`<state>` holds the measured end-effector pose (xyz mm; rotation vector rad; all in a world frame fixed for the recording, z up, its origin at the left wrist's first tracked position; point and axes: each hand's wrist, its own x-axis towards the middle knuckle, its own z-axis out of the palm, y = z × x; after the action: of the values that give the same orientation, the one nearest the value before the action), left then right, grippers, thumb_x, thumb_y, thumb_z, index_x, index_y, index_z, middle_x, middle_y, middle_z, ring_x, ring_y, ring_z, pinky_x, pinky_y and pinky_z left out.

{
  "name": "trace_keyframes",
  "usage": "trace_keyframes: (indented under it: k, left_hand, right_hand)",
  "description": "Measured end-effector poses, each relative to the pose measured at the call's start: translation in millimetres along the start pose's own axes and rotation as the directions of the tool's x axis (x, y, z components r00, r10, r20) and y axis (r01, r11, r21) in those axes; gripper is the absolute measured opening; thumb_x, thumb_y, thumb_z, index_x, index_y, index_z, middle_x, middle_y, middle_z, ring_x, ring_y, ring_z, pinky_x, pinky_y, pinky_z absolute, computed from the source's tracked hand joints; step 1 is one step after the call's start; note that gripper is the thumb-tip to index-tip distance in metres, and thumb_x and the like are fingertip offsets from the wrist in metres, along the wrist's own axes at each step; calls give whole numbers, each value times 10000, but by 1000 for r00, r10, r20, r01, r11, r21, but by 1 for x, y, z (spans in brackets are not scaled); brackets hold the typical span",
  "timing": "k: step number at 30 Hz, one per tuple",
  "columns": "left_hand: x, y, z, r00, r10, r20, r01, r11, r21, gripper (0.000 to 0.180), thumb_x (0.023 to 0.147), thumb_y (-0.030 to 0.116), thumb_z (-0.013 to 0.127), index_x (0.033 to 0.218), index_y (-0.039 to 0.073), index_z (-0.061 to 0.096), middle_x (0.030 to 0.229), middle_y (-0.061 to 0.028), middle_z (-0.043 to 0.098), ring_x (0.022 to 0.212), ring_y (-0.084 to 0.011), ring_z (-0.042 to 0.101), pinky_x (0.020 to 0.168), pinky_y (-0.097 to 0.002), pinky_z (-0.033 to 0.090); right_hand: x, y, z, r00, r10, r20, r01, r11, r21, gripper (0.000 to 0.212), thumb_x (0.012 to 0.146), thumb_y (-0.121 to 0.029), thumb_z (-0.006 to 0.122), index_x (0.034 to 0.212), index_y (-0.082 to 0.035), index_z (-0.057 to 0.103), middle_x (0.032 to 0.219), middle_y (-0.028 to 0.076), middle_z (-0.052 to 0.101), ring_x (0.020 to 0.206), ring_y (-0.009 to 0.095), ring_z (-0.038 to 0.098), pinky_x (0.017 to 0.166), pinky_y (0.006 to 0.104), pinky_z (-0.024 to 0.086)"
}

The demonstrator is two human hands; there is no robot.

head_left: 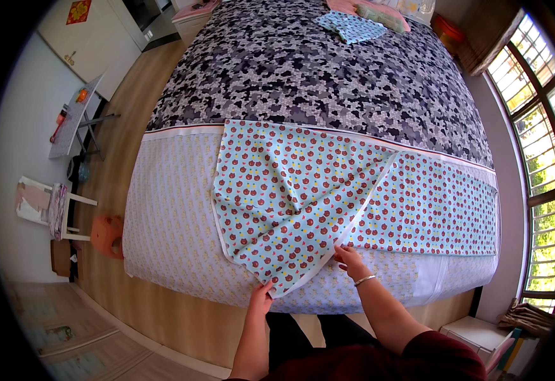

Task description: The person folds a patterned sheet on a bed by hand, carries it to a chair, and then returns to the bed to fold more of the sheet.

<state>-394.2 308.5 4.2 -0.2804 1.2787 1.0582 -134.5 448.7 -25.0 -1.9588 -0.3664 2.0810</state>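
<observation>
A light-blue cloth (pixel 277 184) printed with brown bear heads and edged in white lies across the near half of the bed. Its left part is loose and creased, with one corner drawn toward me. At that near corner, my left hand (pixel 261 297) pinches the edge. Farther right, my right hand (pixel 350 261), with a bracelet at the wrist, has its fingers closed on the white edging. To the right of this edge the same print (pixel 430 203) lies flat; whether it is one piece or two I cannot tell.
The bed has a pale patterned sheet (pixel 169 197) and a grey-black camouflage-print cover (pixel 315 76). Another light-blue patterned cloth (pixel 350 26) lies at the far end. On the left are an orange stool (pixel 107 236), a white chair (pixel 58 206) and a folding table (pixel 77 117). Barred windows line the right.
</observation>
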Motion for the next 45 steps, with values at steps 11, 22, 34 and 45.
trace_keyframes:
  k: [11, 22, 34, 45]
  left_hand:
    - [11, 164, 46, 940, 139, 310, -135, 990, -34, 349, 761, 89, 525, 1083, -5, 427, 1044, -96, 506, 958, -210, 491, 820, -353, 401]
    - [135, 350, 148, 884, 264, 385, -156, 945, -288, 230, 782, 171, 503, 953, 21, 468, 934, -126, 539, 867, -236, 519, 723, -375, 429]
    - [259, 396, 194, 959, 282, 35, -281, 959, -43, 260, 815, 228, 431, 1029, 84, 464, 1027, -48, 511, 971, -215, 452, 851, -396, 303]
    - [213, 322, 52, 779, 616, 112, -509, 518, 687, 158, 776, 174, 541, 876, 60, 498, 755, 9, 503, 728, -75, 487, 599, -214, 390]
  right_hand:
    - [-16, -74, 65, 934, -312, 173, 176, 825, 538, 170, 755, -231, 511, 880, -121, 484, 822, 17, 543, 778, 146, 512, 671, 302, 413]
    - [-31, -201, 139, 830, -532, 166, 401, 777, 485, 223, 817, -160, 462, 1023, -76, 462, 1011, 67, 530, 920, 155, 502, 744, 289, 410]
    - [22, -153, 94, 958, -269, 100, 245, 947, 208, 200, 803, -217, 486, 938, -70, 494, 955, 51, 551, 887, 126, 517, 756, 263, 404]
    - [25, -80, 71, 991, -52, -120, 90, 938, 336, 220, 799, -254, 504, 792, -35, 522, 656, 42, 545, 574, 121, 520, 514, 237, 429]
